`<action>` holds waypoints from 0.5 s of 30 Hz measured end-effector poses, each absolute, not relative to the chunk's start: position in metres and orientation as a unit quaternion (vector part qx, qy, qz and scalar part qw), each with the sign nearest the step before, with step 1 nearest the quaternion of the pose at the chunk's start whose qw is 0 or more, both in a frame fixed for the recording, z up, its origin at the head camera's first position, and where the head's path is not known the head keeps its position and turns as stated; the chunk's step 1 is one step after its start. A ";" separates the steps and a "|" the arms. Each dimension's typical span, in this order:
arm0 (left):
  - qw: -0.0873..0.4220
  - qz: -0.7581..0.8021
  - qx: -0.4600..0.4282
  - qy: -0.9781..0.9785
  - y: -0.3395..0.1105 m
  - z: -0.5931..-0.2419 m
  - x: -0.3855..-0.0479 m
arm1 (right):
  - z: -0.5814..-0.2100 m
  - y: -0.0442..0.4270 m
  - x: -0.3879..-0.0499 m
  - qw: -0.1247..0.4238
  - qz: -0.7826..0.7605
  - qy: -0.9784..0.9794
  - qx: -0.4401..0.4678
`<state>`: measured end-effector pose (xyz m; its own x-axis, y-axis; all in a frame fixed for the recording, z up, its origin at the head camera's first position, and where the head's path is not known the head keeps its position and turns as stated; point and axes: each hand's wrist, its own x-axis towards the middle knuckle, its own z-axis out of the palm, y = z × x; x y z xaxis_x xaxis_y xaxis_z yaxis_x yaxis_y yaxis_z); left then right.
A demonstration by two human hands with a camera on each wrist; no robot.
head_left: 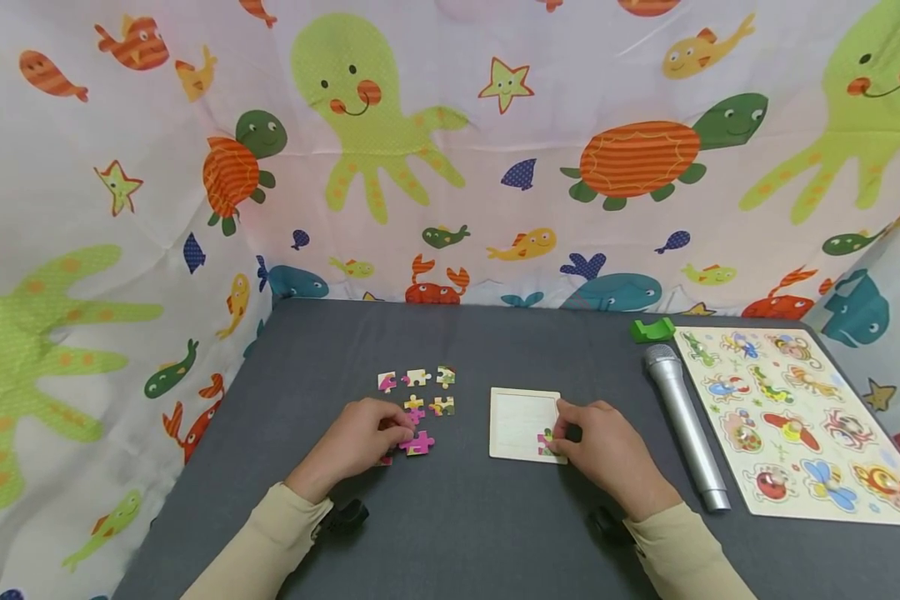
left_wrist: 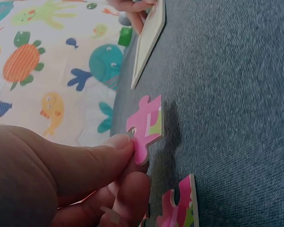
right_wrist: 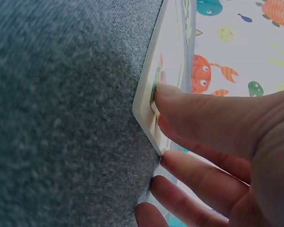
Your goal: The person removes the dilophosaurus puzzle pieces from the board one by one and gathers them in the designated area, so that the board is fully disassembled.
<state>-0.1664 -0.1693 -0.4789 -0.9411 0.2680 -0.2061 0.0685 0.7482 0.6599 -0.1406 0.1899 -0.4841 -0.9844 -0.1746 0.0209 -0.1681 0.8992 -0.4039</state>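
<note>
My left hand (head_left: 356, 446) pinches a pink puzzle piece (left_wrist: 144, 123) between thumb and finger, tilted up off the table in the left wrist view. Beneath that hand lies another pink piece (left_wrist: 177, 203), partly covered. Several loose puzzle pieces (head_left: 416, 377) lie just beyond the left fingers. On the table in front of my right hand (head_left: 603, 450) is a square, light wooden puzzle tray (head_left: 513, 421). The right thumb and index finger hold a small pink-and-green piece (head_left: 544, 442) inside the tray's near right corner. Part of this piece is hidden by the thumb.
Right of the tray lies a silver microphone (head_left: 686, 425). Beyond it are a wooden board with animal pictures (head_left: 787, 400) and a green curved block (head_left: 652, 331). A sea-animal curtain (head_left: 525, 108) hangs behind the grey table (head_left: 450, 533).
</note>
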 end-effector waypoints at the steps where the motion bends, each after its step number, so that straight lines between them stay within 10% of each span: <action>1: 0.143 0.342 0.090 0.924 -0.170 -0.479 -0.166 | -0.484 0.190 -0.141 0.008 -0.207 0.974 -0.088; 15: 0.130 0.319 0.093 0.934 -0.169 -0.485 -0.169 | -0.485 0.190 -0.140 0.010 -0.215 0.973 -0.086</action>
